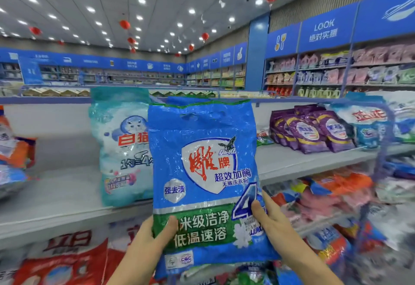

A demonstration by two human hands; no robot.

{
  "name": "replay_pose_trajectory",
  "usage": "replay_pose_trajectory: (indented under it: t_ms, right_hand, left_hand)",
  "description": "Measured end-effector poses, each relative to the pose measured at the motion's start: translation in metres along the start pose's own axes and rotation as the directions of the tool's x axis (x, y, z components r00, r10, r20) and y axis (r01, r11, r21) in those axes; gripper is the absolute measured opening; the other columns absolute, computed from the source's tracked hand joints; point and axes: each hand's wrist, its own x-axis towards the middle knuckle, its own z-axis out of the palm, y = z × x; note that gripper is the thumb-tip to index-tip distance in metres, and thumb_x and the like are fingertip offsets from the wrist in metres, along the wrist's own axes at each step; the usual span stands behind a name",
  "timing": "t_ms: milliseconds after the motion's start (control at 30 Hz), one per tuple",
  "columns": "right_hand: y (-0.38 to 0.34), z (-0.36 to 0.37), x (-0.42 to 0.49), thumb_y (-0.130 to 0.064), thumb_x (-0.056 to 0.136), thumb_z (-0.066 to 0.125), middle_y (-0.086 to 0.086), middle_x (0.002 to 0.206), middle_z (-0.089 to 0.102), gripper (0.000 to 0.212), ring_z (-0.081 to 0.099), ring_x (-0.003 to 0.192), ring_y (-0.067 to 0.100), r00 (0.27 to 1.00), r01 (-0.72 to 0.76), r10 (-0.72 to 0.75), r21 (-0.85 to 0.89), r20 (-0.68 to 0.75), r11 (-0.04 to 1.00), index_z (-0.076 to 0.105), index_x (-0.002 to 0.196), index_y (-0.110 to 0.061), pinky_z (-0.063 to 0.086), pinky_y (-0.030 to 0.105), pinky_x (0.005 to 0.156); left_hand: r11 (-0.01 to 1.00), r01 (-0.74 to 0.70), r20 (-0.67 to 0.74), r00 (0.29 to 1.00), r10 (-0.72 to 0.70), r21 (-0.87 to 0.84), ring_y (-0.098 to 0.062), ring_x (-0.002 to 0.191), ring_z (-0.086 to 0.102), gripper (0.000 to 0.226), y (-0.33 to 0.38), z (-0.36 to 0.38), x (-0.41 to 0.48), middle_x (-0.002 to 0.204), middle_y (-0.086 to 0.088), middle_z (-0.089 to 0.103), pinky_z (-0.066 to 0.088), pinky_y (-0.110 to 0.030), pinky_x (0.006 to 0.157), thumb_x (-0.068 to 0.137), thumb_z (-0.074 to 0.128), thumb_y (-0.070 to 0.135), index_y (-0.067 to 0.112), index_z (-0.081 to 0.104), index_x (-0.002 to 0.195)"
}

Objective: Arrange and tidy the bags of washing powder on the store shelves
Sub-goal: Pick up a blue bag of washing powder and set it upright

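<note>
Orange bags (15, 150) are lying far left of the blue bag (202, 172), on the grey shelf (67, 195) running behind it. Red bags (67, 262) are sitting below and left of the blue bag. A teal bag (121, 150) is standing upright on the shelf just left of the blue bag, its right side hiding behind it. The left hand (143, 245) is gripping the blue bag's lower left edge, thumb pressing on the front. The blue bag is hanging upright in the air before the shelf. The right hand (276, 224) is gripping its lower right edge, thumb on the front. Purple bags (310, 129) are standing in a row up and right of the blue bag.
</note>
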Motion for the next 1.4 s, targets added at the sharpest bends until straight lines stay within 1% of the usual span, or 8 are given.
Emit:
replay_pose_trajectory:
  t_ms: [133,300,433,567,733,1167,1267,1400]
  right_hand:
    - [0.009,-0.058,0.018,-0.057,0.067,0.050,-0.059,0.089,0.044,0.035,0.037,0.079,-0.042,1.000,0.004,-0.005,0.063,0.009,0.998,0.040,0.100,-0.057,0.034,-0.009,0.063]
    - [0.033,-0.100,0.064,-0.055,0.061,0.060,-0.031,0.119,0.052,0.059,0.055,0.108,-0.007,0.992,-0.095,0.073,0.237,0.100,0.967,0.046,0.118,-0.049,0.048,0.019,0.089]
    - [0.038,-0.111,0.108,-0.051,0.061,0.064,-0.027,0.093,0.070,0.046,0.070,0.082,0.001,0.983,-0.119,0.061,0.344,0.175,0.931,0.052,0.105,-0.045,0.055,0.020,0.059]
    - [0.048,-0.110,0.161,-0.052,0.071,0.063,0.002,0.109,0.072,0.054,0.069,0.098,0.024,0.980,-0.072,-0.004,0.377,0.198,0.923,0.058,0.117,-0.026,0.058,0.035,0.072]
    - [0.057,-0.127,0.231,-0.045,0.075,0.057,0.006,0.097,0.074,0.046,0.072,0.085,0.023,0.989,-0.052,-0.001,0.354,0.149,0.934,0.060,0.110,-0.016,0.057,0.030,0.061]
    - [0.093,-0.186,0.382,-0.043,0.088,0.057,0.000,0.103,0.073,0.031,0.070,0.091,0.022,0.992,-0.050,0.019,0.258,0.122,0.965,0.058,0.116,-0.029,0.057,0.038,0.075]
    - [0.100,-0.190,0.413,-0.039,0.091,0.055,-0.001,0.091,0.075,0.028,0.072,0.080,0.019,0.978,-0.096,0.051,0.223,0.201,0.970,0.057,0.113,-0.023,0.057,0.029,0.057]
    - [0.109,-0.189,0.449,-0.034,0.093,0.055,0.002,0.092,0.074,0.026,0.072,0.077,0.020,0.962,-0.144,0.089,0.201,0.260,0.969,0.056,0.114,-0.019,0.057,0.034,0.064]
  left_hand:
    - [0.995,0.057,-0.071,0.996,-0.063,-0.080,-0.007,0.072,0.072,0.023,-0.017,0.060,0.014,0.079,0.006,0.076,0.053,-0.025,0.065,0.071,0.065,0.032,0.019,0.067,0.090]
    - [0.983,0.095,-0.090,0.990,-0.110,-0.156,-0.016,0.086,0.073,0.059,-0.025,0.100,0.041,0.096,-0.001,0.076,0.056,-0.026,0.063,0.053,0.070,0.048,0.019,0.065,0.105]
    - [0.977,0.101,-0.068,0.991,-0.116,-0.186,-0.023,0.088,0.073,0.056,-0.015,0.116,0.072,0.098,-0.004,0.075,0.058,-0.032,0.064,0.060,0.069,0.045,0.019,0.062,0.109]
    - [0.990,0.071,-0.054,0.995,-0.078,-0.122,-0.023,0.088,0.073,0.048,-0.005,0.123,0.111,0.099,-0.003,0.075,0.059,-0.033,0.065,0.069,0.062,0.047,0.023,0.060,0.110]
    - [0.996,0.024,-0.111,0.993,-0.033,-0.082,-0.027,0.102,0.067,0.042,-0.006,0.138,0.183,0.109,-0.008,0.072,0.050,-0.047,0.095,0.081,0.063,0.039,0.014,0.061,0.114]
    - [0.993,0.114,-0.272,0.956,-0.107,0.013,-0.019,0.091,0.066,0.036,-0.039,0.192,0.347,0.111,-0.004,0.068,0.053,-0.030,0.065,0.093,0.060,0.027,0.012,0.053,0.124]
    - [0.989,0.138,-0.329,0.933,-0.146,-0.046,-0.020,0.083,0.066,0.032,-0.045,0.200,0.372,0.105,-0.007,0.068,0.051,-0.029,0.061,0.093,0.058,0.024,0.010,0.054,0.121]
    - [0.978,0.202,-0.434,0.878,-0.202,-0.047,-0.032,0.104,0.062,0.044,-0.050,0.206,0.402,0.119,-0.016,0.063,0.052,-0.042,0.087,0.095,0.054,0.034,0.006,0.051,0.128]
